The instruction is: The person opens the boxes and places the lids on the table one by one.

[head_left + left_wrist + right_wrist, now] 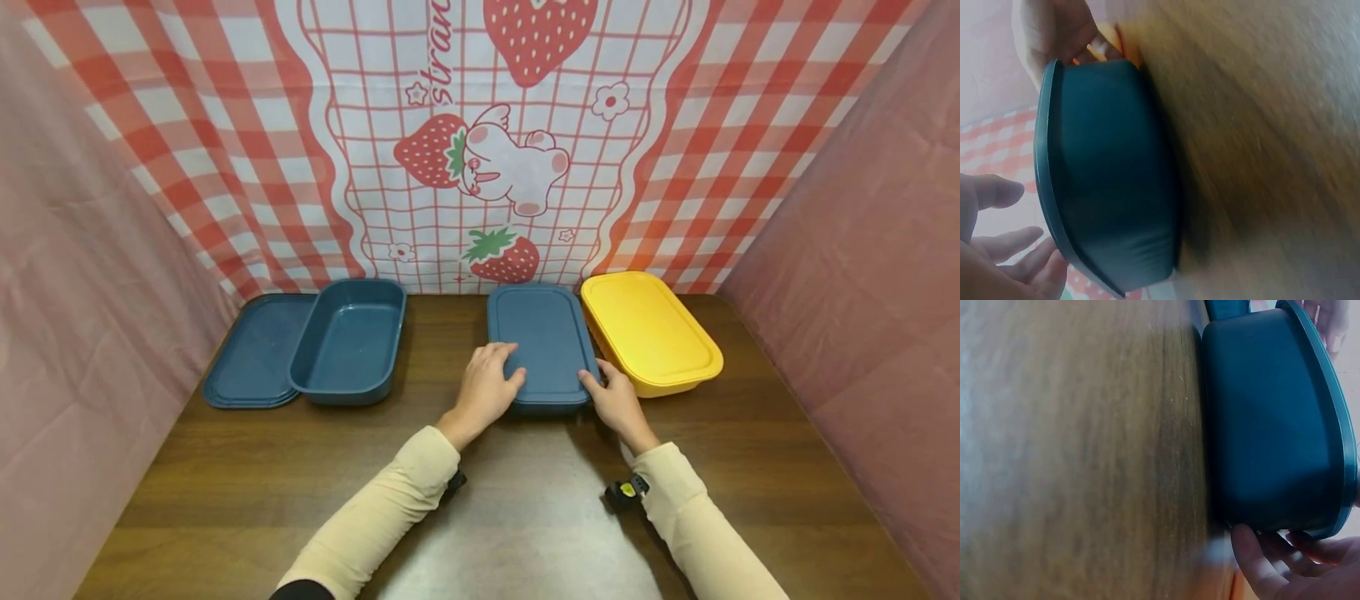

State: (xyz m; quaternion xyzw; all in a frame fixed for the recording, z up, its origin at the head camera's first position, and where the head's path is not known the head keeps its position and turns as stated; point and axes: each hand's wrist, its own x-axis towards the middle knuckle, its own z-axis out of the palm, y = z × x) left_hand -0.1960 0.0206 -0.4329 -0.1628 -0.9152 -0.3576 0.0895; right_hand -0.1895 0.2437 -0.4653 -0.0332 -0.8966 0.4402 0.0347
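A dark blue rectangular food container (540,333) with its lid on stands upright on the table, between both hands. My left hand (483,387) is at its left side, fingertips right at the lid's edge in the left wrist view and the thumb spread above the lid. My right hand (618,404) holds the right front side, thumb over the lid's corner and fingers down along the wall (1272,437). Close on the right, a yellow lidded container (651,329) stands next to the right hand's fingers.
An open dark blue container (352,337) stands at the left, partly overlapping a loose blue lid (251,358) on the wooden table (510,500). A checked strawberry cloth (465,208) hangs behind the table, with pink cloth (855,250) at the sides.
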